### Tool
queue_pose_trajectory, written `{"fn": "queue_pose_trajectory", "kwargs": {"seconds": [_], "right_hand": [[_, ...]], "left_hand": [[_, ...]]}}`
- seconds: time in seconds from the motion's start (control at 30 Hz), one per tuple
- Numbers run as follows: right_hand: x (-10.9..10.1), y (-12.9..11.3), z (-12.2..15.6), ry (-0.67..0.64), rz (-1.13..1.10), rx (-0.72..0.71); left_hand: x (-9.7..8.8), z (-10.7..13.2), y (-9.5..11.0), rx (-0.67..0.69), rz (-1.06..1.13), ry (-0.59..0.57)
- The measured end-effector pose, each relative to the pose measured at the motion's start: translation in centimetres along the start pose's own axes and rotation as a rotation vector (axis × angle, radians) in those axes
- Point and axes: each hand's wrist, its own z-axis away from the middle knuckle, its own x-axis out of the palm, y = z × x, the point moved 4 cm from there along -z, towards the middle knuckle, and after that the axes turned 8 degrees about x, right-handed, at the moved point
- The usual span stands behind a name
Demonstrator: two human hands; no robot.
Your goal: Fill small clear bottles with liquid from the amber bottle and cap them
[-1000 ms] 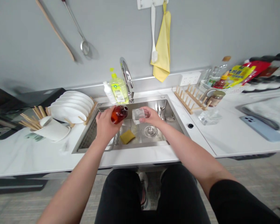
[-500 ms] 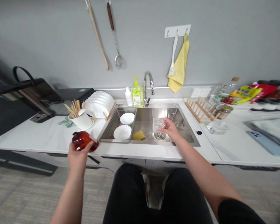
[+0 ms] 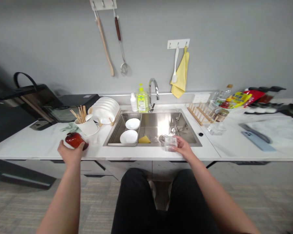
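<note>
My left hand (image 3: pixel 69 152) is closed around a round red-brown jar (image 3: pixel 74 139), which rests on or just above the white counter (image 3: pixel 34 144) left of the sink, near the front edge. My right hand (image 3: pixel 184 149) grips a small clear glass (image 3: pixel 170 143) at the front rim of the steel sink (image 3: pixel 175 125). Two white bowls (image 3: pixel 129 136) lie in the sink's left rack, with a yellow sponge (image 3: pixel 144 139) beside them.
A white cup of chopsticks (image 3: pixel 86 125) and a rack of white plates (image 3: pixel 104 109) stand behind the jar. Soap bottles (image 3: pixel 141 101) flank the tap (image 3: pixel 152 92). On the right are a wooden rack (image 3: pixel 202 113), a jar, packets and a blue phone (image 3: pixel 257 140).
The left hand carried the red-brown jar from over the sink out to the left counter. The right hand drew the glass from the sink's middle back to its front rim. The view pulled back.
</note>
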Motion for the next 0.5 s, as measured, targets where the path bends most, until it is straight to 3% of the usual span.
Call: {"fn": "queue_pose_trajectory", "kwargs": {"seconds": [0.1, 0.2, 0.33, 0.5], "right_hand": [[0.0, 0.3, 0.4, -0.058, 0.049, 0.001], [-0.3, 1.0, -0.1, -0.077, 0.077, 0.002], [-0.7, 1.8, -0.7, -0.097, 0.034, -0.003], [-0.9, 1.8, -0.5, -0.136, -0.002, 0.012]], "left_hand": [[0.2, 2.2, 2.6, 0.126, -0.18, 0.135], [3.3, 3.5, 4.7, 0.177, -0.203, -0.071], [7.1, 3.3, 5.0, 0.052, -0.32, -0.235], [8.3, 2.6, 4.3, -0.017, -0.335, -0.292]]}}
